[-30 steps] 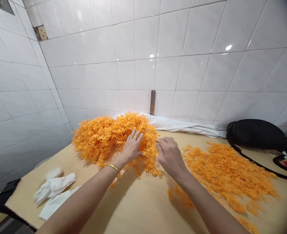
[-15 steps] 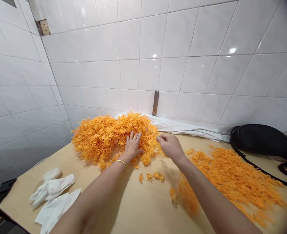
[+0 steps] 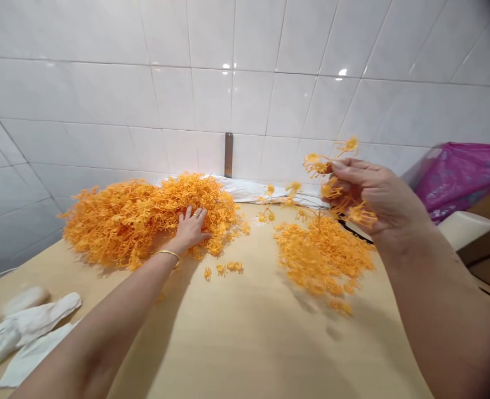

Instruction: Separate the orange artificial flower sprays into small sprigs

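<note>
A big heap of tangled orange, flower-like pieces, seemingly plastic, stands on the table's left side. My left hand, fingers spread, lies against the heap's right front. My right hand is raised at the right, thumb and fingers pinched on an orange branched sprig. Small flower-shaped ends stick out around those fingers. Below the hand is a looser orange pile, partly blurred. Several single orange pieces rest on the table between the two piles.
Crumpled white tissues lie at the table's left front. A white cloth runs along the tiled wall, below a metal strip. At the right are a magenta plastic bag and a white object.
My right hand has moved from beside the big heap up and to the right, carrying the orange sprig. The view has turned right. My left hand stays on the heap.
</note>
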A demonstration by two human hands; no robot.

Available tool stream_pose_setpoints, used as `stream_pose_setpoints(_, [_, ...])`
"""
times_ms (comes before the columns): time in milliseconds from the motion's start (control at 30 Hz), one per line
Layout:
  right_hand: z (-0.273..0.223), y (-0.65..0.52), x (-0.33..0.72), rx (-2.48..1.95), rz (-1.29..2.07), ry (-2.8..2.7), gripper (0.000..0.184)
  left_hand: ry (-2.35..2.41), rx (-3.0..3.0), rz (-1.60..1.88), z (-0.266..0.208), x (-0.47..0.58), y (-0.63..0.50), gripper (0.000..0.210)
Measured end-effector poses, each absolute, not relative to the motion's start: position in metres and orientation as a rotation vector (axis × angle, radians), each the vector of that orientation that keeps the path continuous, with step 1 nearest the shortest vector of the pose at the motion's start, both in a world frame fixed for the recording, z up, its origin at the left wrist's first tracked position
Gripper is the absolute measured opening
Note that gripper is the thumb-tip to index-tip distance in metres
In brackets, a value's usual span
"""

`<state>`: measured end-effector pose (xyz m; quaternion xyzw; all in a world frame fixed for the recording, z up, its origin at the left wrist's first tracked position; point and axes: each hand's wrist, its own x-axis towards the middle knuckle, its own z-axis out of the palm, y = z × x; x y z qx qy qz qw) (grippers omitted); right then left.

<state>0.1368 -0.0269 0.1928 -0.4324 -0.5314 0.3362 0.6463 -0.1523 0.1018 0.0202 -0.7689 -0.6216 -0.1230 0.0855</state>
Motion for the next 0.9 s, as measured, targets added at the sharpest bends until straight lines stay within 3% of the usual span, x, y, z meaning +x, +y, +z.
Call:
stream_pose_setpoints(200, [0.199,-0.050,0.153,-0.874,0.973,-1.062,0.004,-1.731,-2.332,-0.438,0.042,-0.126,0.074,0.086])
stream_pose_setpoints(267, [0.194,-0.052,0.152,-0.876,1.039,-1.040,0.002,-1.642,-2.378,-0.651,0.051,-0.110,0.053,0.076])
stream_pose_setpoints(333, [0.186,-0.050,0.150,-0.887,1.083,-0.995,0.003,-1.636,-2.480,-0.952,0.056,-0.090,0.025,0.052])
stream_pose_setpoints(400, [0.172,-0.045,0.143,-0.892,1.115,-0.932,0.005,-1.682,-2.782,-1.200,0.058,-0.069,-0.004,0.047])
stream_pose_setpoints(500, [0.146,-0.034,0.123,-0.852,1.167,-0.836,0.005,-1.728,-3.164,-1.666,0.052,-0.041,-0.033,0.066])
stream_pose_setpoints(600, [0.123,-0.027,0.095,-0.803,1.289,-0.877,0.010,-1.789,-3.111,-2.105,0.043,-0.018,-0.037,0.088])
stream_pose_setpoints(667, [0.114,-0.026,0.083,-0.811,1.355,-1.049,0.017,-1.997,-2.922,-2.305,0.039,-0.007,-0.028,0.071])
stream_pose_setpoints(767, [0.111,-0.024,0.086,-0.875,1.194,-1.365,0.023,-2.260,-2.736,-2.561,0.037,-0.002,-0.011,0.026])
stream_pose_setpoints(900, [0.104,-0.014,0.127,-1.030,0.676,-1.374,0.024,-2.367,-2.598,-3.108,0.034,-0.011,0.008,0.012])
